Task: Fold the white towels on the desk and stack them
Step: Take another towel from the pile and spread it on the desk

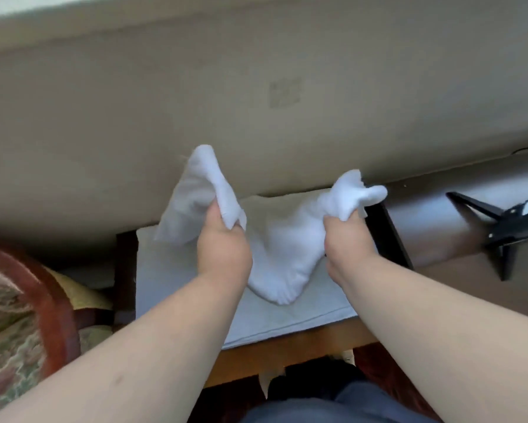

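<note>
Small white towel (282, 254) held up by two corners, middle sagging, above larger white towel (177, 285) spread flat on desk (287, 349)

White towel (282, 254), black tripod (500, 230)

left hand (223, 244) and right hand (346, 239) each grip a corner of a white towel (282, 254), middle sagging onto another towel (171, 270) spread flat on the desk (287, 355).
</note>
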Tool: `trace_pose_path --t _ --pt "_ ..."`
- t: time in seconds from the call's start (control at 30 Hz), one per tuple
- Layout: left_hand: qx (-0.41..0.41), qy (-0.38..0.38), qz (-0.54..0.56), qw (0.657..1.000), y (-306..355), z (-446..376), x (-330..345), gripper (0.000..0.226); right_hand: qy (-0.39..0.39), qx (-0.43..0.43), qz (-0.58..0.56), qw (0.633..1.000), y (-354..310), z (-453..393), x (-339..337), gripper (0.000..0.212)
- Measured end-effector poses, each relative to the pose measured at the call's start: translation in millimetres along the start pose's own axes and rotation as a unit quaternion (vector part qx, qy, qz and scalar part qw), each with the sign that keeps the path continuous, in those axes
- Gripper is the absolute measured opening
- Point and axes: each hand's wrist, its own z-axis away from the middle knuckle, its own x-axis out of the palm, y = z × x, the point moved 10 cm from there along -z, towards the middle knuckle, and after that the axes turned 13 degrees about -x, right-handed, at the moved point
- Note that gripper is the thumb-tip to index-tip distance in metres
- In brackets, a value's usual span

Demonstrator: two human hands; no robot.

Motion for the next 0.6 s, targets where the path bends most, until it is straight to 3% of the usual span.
trace_pose_path --t 0.07,0.1,0.2,0.3,0.4,0.5,0.6 --pt "0.065 -0.086 -0.034 0.994 35 44 20 0.031 -0.018 -0.058 -0.135 0.989 -35 27 -4 0.033" --pt "0.089 -0.145 -0.029 0.985 51 70 31 0.028 -0.064 -0.072 -0.174 0.980 -54 45 2 0.026" --pt "0.181 -0.254 -0.039 0.949 99 152 54 0.044 -0.127 -0.101 -0.276 0.947 -96 92 -8 0.024" --pt "0.293 -0.291 -0.115 0.903 137 232 66 0.053 -0.080 -0.110 -0.356 0.924 -119 124 -65 0.025" --pt "0.388 -0.307 -0.199 0.846 160 305 78 0.047 -0.031 -0.097 -0.443 0.891 -121 152 -128 0.025" --pt "0.474 -0.322 -0.268 0.774 166 389 99 0.044 0.044 -0.093 -0.507 0.856 -105 181 -196 0.027" --pt "0.507 -0.369 -0.293 0.721 157 468 126 0.039 0.092 -0.102 -0.542 0.829 -84 209 -265 0.041"
